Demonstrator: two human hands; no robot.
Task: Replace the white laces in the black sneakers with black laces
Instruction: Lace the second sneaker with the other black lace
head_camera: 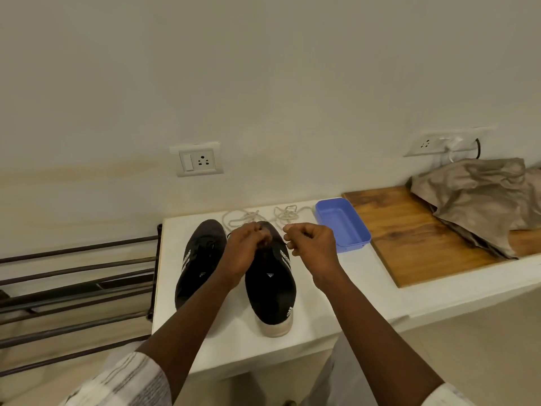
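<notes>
Two black sneakers stand side by side on a white counter, toes pointing away from me. The left sneaker has black laces in it. My left hand lies over the toe end of the right sneaker, fingers curled on its black lace. My right hand hovers just right of that shoe, fingers curled, pinching a thin black lace end. Two loose white laces lie bunched on the counter behind the shoes.
A blue plastic tray sits right of the shoes, next to a wooden board carrying crumpled beige cloth. A dark metal rack stands left of the counter. Wall sockets are behind.
</notes>
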